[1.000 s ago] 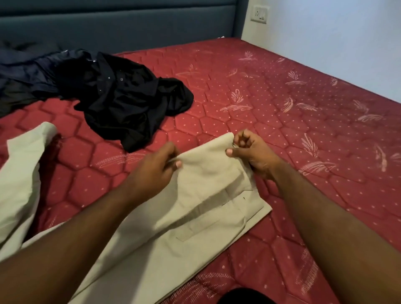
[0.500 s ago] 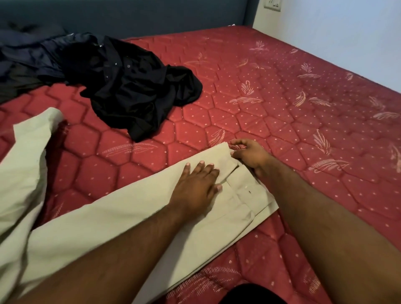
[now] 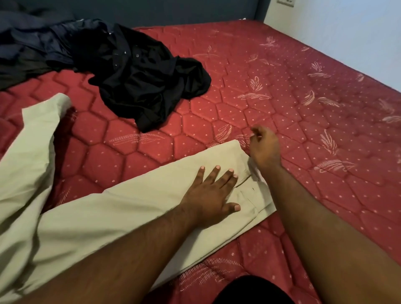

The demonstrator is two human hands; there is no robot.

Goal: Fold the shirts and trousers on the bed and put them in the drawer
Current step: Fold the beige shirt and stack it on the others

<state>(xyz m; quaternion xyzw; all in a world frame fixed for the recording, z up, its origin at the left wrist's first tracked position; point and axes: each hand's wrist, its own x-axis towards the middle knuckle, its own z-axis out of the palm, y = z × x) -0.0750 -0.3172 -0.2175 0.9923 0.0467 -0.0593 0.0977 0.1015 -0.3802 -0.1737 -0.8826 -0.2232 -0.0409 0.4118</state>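
Two hands work the pale beige cotton trousers (image 3: 134, 208), which lie across the near side of the red quilted mattress (image 3: 303, 112). Your left hand (image 3: 209, 195) presses flat on the waist end, fingers spread; your right hand (image 3: 263, 149) hovers just beyond the waistband corner, fingers loosely curled, holding nothing. Expect soft, light, limp cloth; take it by the waistband and hems. Crumpled black shirt (image 3: 141, 71) and dark navy garments (image 3: 32, 43) lie well apart, not obstructing.

Red quilted mattress (image 3: 282, 91) with a hexagon stitch pattern and pale leaf motifs, dark blue padded headboard (image 3: 173, 10) behind it, pale wall (image 3: 347, 32) at right, wall socket (image 3: 285, 1) at top edge
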